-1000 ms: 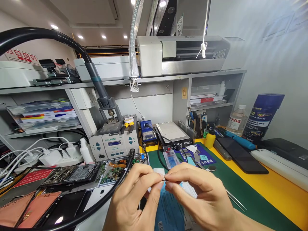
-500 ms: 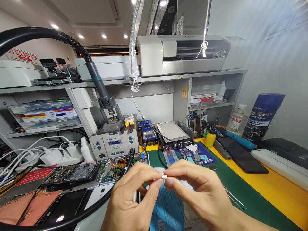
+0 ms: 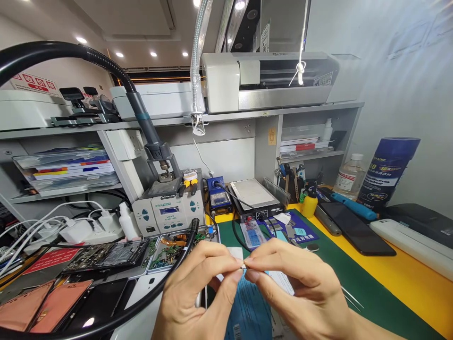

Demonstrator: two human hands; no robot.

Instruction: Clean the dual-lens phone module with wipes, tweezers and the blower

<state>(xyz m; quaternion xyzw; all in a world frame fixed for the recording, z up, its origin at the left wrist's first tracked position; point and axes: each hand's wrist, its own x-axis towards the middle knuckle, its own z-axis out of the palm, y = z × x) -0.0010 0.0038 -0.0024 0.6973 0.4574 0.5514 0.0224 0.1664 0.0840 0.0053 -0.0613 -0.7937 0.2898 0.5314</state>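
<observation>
My left hand (image 3: 198,288) is closed in a pinch, thumb against index finger, on a tiny white piece (image 3: 244,266). Opposite it, the thumb and index finger of my right hand (image 3: 300,283) close in on the same piece from the right. Fingertips cover most of it, so its kind is hidden. Below the hands lies a blue printed packet (image 3: 249,307), partly behind my wrists. A bit of white sheet (image 3: 236,251) shows just behind the fingertips. Tweezers (image 3: 353,299) rest on the green mat (image 3: 375,293), right of my right hand.
A black hose (image 3: 116,321) curves across the left front, past phone parts and a tray of circuit boards (image 3: 164,255). Behind stand a soldering station (image 3: 173,212) and a flat heating plate (image 3: 255,193). At right are a black phone (image 3: 354,229), bottles and a spray can (image 3: 387,174).
Both hands have shifted slightly right and down. Less of the white piece shows between the fingertips now. More of the white sheet behind them is visible.
</observation>
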